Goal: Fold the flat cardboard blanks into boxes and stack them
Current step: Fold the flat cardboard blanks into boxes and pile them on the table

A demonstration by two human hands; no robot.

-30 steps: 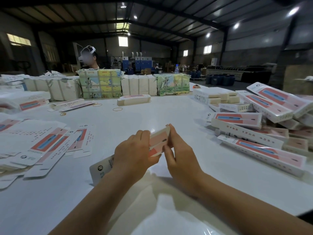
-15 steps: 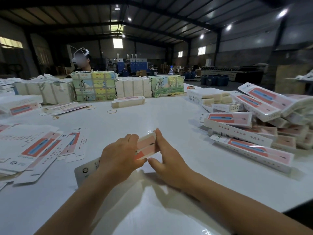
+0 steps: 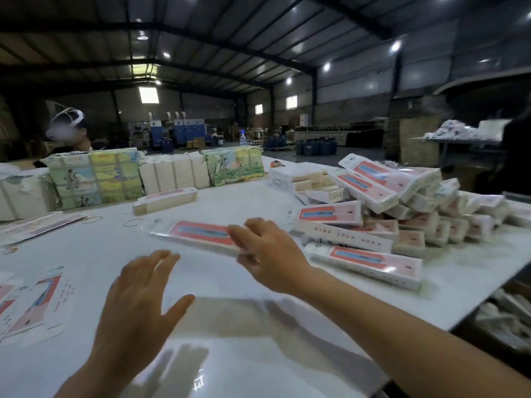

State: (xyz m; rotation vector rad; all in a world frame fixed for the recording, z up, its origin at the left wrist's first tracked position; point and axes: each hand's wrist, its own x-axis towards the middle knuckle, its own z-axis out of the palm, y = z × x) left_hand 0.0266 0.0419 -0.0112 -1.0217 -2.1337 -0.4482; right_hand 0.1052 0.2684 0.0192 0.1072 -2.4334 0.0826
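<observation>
White glossy tabletop (image 3: 258,326) filling lower frame, edge running off lower right. Row of strapped paper bundles, green-printed and plain cream (image 3: 155,173), across upper-left centre at far side of table. Heap of folded long white boxes with red-and-blue panel (image 3: 382,214) at right centre, stacked loosely at mixed angles, one long box lying alone on table at near edge of heap. Flat white die-cut cardboard blanks with red print (image 3: 37,305) at left edge, lying flat. Single cream folded box (image 3: 165,200) just in front of bundles, long axis roughly left-right.

Folded white box with red-blue panel (image 3: 198,235) at frame centre, held clear above table, blurred. Long axis roughly left-right, left end tipped slightly toward upper left, right end toward heap; red face up.

Right hand (image 3: 270,254) gripping right end of that box, fingers curled over top face, thumb under near edge.

Left hand (image 3: 138,305) lower centre-left, fingers spread and straight, holding nothing, apart from box, over table.

Yellow rubber bands (image 3: 133,222) lying on table, centre-left, between bundles and held box.
</observation>
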